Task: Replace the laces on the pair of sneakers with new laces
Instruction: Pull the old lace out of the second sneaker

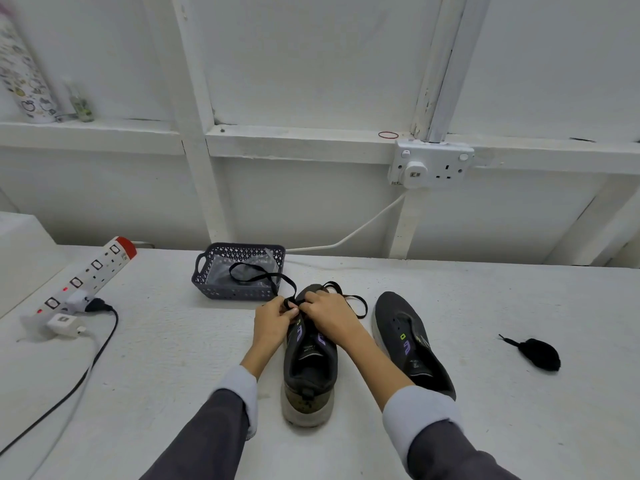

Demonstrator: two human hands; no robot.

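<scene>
Pinching the black lace [285, 278] at the toe-end eyelets, the left hand [273, 322] and right hand [329, 318] are working side by side, fingers curled on it. The sneaker [310, 372] is lying on the bench [173, 358], heel toward the person, toe pointing away, beneath both hands.

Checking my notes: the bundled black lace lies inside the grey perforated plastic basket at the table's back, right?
No. The head view shows the bundled black lace on the white table, right of the right-hand dark sneaker, not inside the grey perforated plastic basket.
</scene>
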